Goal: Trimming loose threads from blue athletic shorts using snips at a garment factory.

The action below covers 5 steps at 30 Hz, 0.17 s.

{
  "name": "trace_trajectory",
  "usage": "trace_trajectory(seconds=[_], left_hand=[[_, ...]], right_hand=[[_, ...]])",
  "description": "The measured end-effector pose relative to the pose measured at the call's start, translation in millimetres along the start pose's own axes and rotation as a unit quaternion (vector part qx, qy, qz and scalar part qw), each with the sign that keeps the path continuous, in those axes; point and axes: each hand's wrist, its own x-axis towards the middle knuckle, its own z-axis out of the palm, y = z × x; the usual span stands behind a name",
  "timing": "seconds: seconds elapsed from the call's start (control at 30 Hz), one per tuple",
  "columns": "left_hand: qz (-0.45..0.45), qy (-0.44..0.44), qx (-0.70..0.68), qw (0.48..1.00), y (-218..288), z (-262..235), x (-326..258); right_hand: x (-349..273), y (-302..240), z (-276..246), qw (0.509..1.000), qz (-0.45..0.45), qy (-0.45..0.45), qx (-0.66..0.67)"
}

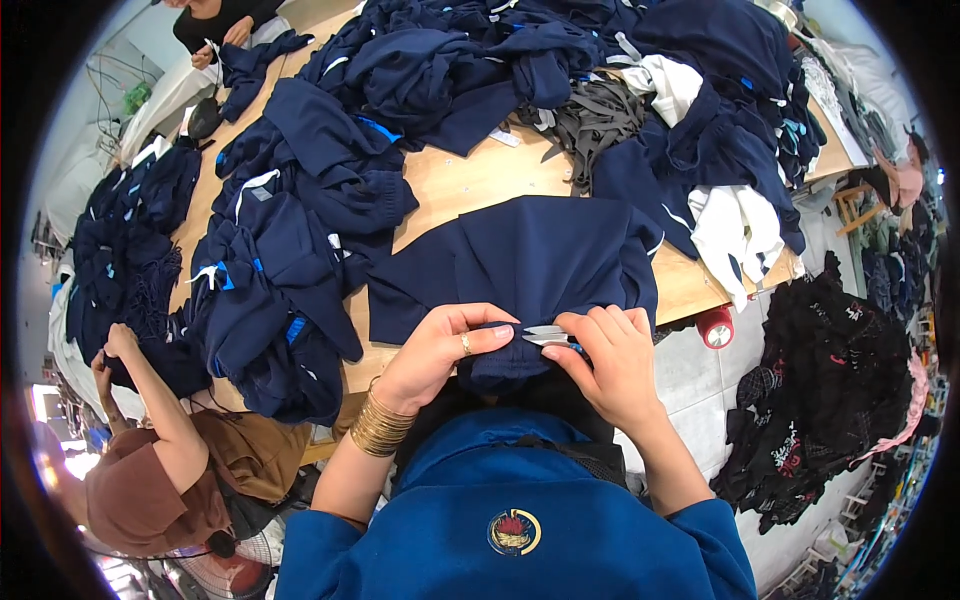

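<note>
A navy garment (pixel 545 250) lies spread over the table's near edge, its gathered band (pixel 510 360) close to my body. My left hand (pixel 440 350), with gold bangles on the wrist, pinches the fabric at this band between thumb and fingers. Thread snips (pixel 546 335) are in my right hand (pixel 612 350), their pale metal blades pointing left toward the pinched spot. The blade tips are right beside my left thumb. Whether a thread lies between them is too small to tell.
Heaps of navy garments (pixel 420 75) cover much of the wooden table (pixel 470 185). Dark grey strips (pixel 600 120) and white cloth (pixel 738 230) lie among them. Black garments (pixel 800 390) rest on the floor at right, near a red cylinder (pixel 714 328). A person in brown (pixel 150 490) works at left.
</note>
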Motion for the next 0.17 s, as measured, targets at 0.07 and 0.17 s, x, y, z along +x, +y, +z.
trace_trajectory(seconds=[0.07, 0.17], left_hand=[[0.0, 0.002, -0.001, 1.0, 0.0, -0.3, -0.4], [0.009, -0.002, 0.004, 1.0, -1.6, -2.5, -0.4]], right_hand=[[0.6, -0.5, -0.4, 1.0, -0.004, -0.001, -0.002], [1.6, -0.7, -1.1, 1.0, -0.003, -0.004, -0.011]])
